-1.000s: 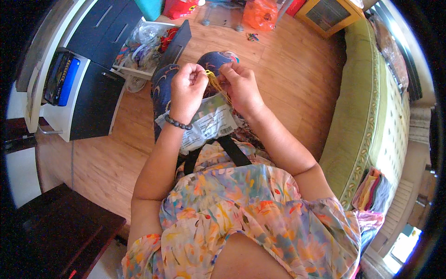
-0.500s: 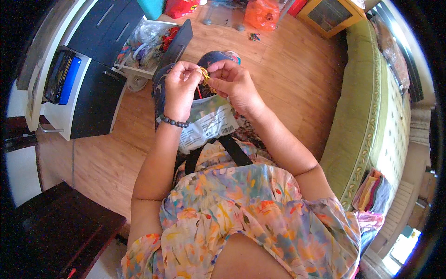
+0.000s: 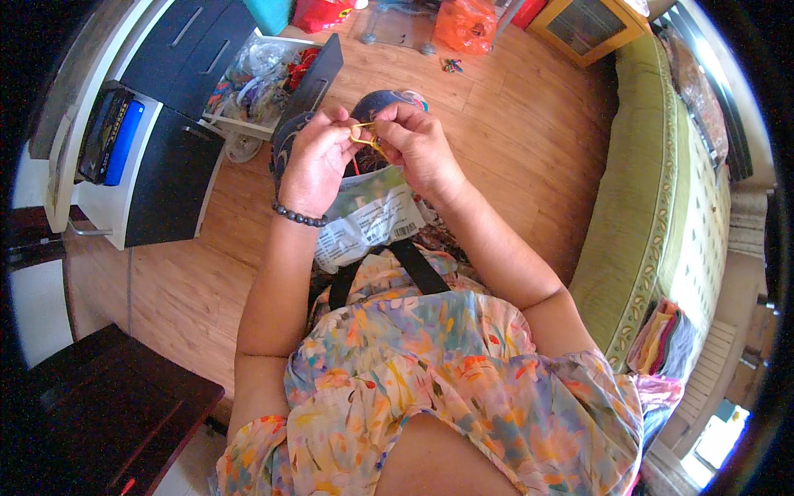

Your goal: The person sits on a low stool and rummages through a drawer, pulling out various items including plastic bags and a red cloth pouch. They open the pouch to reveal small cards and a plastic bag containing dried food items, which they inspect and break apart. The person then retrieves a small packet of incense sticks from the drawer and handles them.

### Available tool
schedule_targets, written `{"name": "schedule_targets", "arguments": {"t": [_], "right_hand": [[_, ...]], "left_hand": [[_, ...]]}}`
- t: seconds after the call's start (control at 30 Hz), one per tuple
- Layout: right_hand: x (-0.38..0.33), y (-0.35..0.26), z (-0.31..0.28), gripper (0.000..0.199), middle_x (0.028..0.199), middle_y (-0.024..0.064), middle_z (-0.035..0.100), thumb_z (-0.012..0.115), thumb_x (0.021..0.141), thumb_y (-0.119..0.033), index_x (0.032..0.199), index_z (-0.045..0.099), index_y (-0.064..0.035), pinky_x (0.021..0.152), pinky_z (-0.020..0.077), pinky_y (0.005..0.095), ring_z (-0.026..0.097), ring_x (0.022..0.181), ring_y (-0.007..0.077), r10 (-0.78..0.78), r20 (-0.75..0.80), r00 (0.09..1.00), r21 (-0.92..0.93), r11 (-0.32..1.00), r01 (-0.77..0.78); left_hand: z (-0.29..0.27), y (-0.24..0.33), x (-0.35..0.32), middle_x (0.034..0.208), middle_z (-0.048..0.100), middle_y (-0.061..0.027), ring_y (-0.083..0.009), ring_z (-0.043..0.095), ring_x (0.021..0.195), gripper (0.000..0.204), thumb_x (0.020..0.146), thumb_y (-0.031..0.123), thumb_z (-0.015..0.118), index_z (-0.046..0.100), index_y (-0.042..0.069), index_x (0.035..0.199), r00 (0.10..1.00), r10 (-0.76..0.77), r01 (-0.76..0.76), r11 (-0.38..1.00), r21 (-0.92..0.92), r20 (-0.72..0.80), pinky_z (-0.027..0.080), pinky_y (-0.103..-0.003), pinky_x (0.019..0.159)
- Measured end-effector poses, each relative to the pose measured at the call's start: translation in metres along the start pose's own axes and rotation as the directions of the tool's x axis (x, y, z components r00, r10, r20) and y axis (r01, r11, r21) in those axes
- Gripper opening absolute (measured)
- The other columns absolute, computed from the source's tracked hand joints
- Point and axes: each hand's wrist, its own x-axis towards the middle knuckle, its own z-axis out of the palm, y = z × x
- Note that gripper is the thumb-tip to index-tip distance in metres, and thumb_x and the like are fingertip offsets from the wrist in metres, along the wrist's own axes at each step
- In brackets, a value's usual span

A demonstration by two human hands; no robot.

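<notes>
My left hand and my right hand meet in front of me, both pinching a small loop of yellow thread or cord between their fingertips. A dark bead bracelet sits on my left wrist. Below the hands a clear plastic bag with a white label lies on my lap. A dark blue patterned cloth shows beyond the hands, mostly hidden by them.
A green sofa runs along my right. To the left stand a dark cabinet with white trim and an open drawer of coloured odds and ends. An orange bag lies on the wooden floor ahead.
Both hands have stayed together over the lap, shifting slightly upward and working the yellow loop between the fingertips. Nothing else moved.
</notes>
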Motion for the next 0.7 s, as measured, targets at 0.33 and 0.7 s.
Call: {"name": "schedule_targets", "arguments": {"t": [0.33,0.7], "right_hand": [[-0.001,0.001,-0.010,0.018,0.074,0.0165,0.062,0.063,0.073,-0.005,0.089,0.058,0.0011,0.062,0.0493,0.0361,0.063,0.068,0.0267,-0.405,0.101,0.909,-0.818,0.487,0.308],[-0.001,0.000,-0.028,0.016,0.075,0.0066,0.061,0.053,0.089,-0.006,0.103,0.057,-0.0001,0.044,0.0311,0.0199,0.042,0.051,0.0046,-0.065,-0.172,0.983,-0.222,0.975,0.026]], "left_hand": [[-0.023,0.023,0.000,0.115,0.053,-0.0104,-0.0162,0.054,0.089,0.039,0.091,0.010,0.048,0.043,0.007,0.129,0.913,-0.134,0.282,0.889,-0.361,0.385,0.049,-0.024,0.065],[-0.036,0.075,-0.012,0.143,0.034,-0.0146,-0.0234,0.047,0.119,0.057,0.088,0.004,0.049,0.027,0.002,0.141,0.926,0.352,-0.358,0.933,0.026,0.137,0.045,-0.030,0.092]]}}
